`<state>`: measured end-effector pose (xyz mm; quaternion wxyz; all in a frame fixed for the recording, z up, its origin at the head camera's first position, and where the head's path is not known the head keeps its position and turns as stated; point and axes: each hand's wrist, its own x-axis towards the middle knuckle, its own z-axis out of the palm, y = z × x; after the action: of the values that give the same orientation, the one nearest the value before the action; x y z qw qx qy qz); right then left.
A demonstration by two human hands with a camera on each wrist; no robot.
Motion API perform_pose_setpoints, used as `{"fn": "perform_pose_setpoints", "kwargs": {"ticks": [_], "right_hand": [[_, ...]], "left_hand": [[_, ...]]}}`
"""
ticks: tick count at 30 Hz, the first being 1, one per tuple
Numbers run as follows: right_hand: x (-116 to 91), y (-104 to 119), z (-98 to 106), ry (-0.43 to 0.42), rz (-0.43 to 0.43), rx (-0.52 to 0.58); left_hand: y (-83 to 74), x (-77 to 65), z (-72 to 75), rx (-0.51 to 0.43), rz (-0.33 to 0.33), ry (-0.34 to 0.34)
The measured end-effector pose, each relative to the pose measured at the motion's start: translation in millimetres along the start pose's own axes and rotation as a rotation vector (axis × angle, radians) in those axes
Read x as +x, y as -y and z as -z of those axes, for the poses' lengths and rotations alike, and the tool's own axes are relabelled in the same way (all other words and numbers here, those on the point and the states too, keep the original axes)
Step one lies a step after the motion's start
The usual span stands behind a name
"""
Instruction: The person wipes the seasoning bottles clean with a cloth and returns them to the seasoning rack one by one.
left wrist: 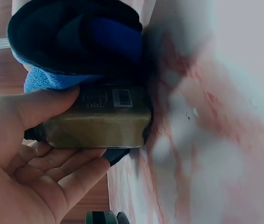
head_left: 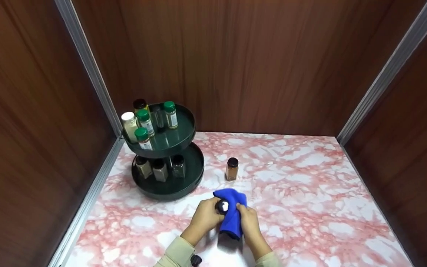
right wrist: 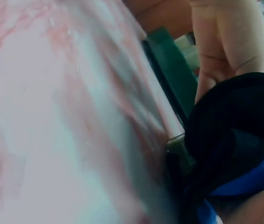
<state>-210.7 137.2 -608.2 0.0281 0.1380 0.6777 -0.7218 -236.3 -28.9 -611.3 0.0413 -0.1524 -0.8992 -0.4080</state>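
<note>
My left hand (head_left: 205, 216) grips a square spice jar, whose dark cap (head_left: 221, 206) faces up in the head view. In the left wrist view the jar (left wrist: 99, 128) shows a brownish side and a barcode label between thumb and fingers. A blue cloth (head_left: 231, 218) with dark edging wraps against the jar's far side. My right hand (head_left: 249, 222) holds that cloth, thumb on top, pressing it to the jar. The right wrist view shows the cloth's folded dark-edged part (right wrist: 237, 135), which hides most of the jar there.
A dark green two-tier round rack (head_left: 169, 191) stands at the left, with several spice jars on both tiers. Another jar with a dark cap (head_left: 232, 169) stands on the marbled table (head_left: 302, 193) beyond the hands. Brown panels (head_left: 235, 66) enclose the back and sides.
</note>
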Motion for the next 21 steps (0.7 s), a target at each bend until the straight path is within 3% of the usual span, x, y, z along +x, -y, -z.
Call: {"fn": "perform_pose_setpoints", "kwargs": {"ticks": [5,10,13,21], "right_hand": [[-3,5,7,-0.043,-0.018,-0.030],[-1,13,3,-0.020,0.019,0.130],[-1,13,-2,0.015,0.036,0.167],[-12,8,-1,-0.026,-0.040,0.017]], "left_hand": [[0.1,-0.5,0.8,0.006,-0.019,-0.008],[0.7,2.4,2.9,0.048,-0.059,-0.029],[0.2,3.2,2.9,0.060,-0.065,-0.027],[1.1,1.4,2.7,0.036,-0.018,0.013]]}}
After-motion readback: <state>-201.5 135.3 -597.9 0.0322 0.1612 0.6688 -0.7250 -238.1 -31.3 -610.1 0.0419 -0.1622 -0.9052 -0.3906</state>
